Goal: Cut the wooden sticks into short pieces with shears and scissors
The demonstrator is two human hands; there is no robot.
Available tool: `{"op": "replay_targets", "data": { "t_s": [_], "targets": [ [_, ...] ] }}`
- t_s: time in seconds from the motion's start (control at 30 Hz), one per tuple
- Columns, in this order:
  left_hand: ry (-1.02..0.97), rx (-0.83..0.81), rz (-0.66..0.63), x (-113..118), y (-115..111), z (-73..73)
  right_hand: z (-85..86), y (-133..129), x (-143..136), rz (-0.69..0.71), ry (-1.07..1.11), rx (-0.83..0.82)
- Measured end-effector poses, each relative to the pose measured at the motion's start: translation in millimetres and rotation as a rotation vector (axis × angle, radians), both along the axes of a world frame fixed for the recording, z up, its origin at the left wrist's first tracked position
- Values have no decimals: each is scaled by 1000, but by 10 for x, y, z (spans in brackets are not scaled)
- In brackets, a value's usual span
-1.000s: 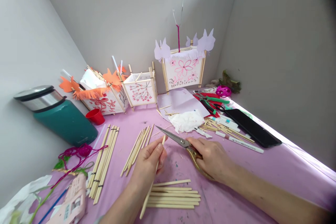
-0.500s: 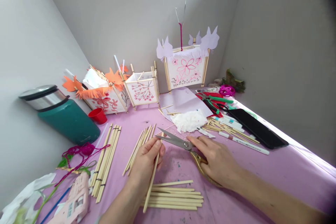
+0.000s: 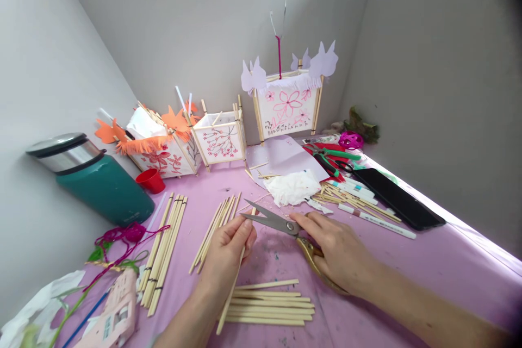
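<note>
My left hand (image 3: 233,240) pinches a thin wooden stick (image 3: 229,300) near its upper end; the stick slants down toward the table's front. My right hand (image 3: 332,242) is closed round the gold handles of a pair of scissors (image 3: 272,221). The scissor blades are parted slightly and lie across the stick's upper tip, just above my left fingertips. Under the held stick lies a row of pale sticks (image 3: 271,307). Behind my left hand is another group of sticks (image 3: 212,231), and farther left are longer sticks with black bands (image 3: 165,253).
A teal bottle (image 3: 104,187), red cup (image 3: 150,180) and pink glue gun (image 3: 118,310) are at the left. Decorated paper lanterns (image 3: 220,143) stand at the back. White wadding (image 3: 292,187), green-handled pliers (image 3: 326,160), markers and a black phone (image 3: 397,198) lie to the right.
The held stick's lower end has swung slightly left, and the scissor blades have closed a little around its tip. Both hands have hardly moved.
</note>
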State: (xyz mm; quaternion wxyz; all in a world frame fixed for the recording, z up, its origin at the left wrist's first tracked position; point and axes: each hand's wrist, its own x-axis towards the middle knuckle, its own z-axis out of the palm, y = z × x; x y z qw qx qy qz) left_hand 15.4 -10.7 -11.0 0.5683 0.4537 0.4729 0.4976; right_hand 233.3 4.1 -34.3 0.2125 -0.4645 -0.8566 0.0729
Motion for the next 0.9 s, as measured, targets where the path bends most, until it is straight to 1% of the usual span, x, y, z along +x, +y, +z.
{"op": "replay_targets", "data": {
  "t_s": [0.17,0.43,0.73,0.9],
  "targets": [
    [56,16,4,-8,1,-12,-53,16,3,5,-6,61],
    [-28,5,17,17,-8,-4,-94,0,-41,-22,-8,149],
    [-20,1,30,-7,1,-35,-79,32,-47,-6,-28,95],
    [-49,6,35,-24,1,-62,-113,66,-39,-7,-13,116]
  ]
}}
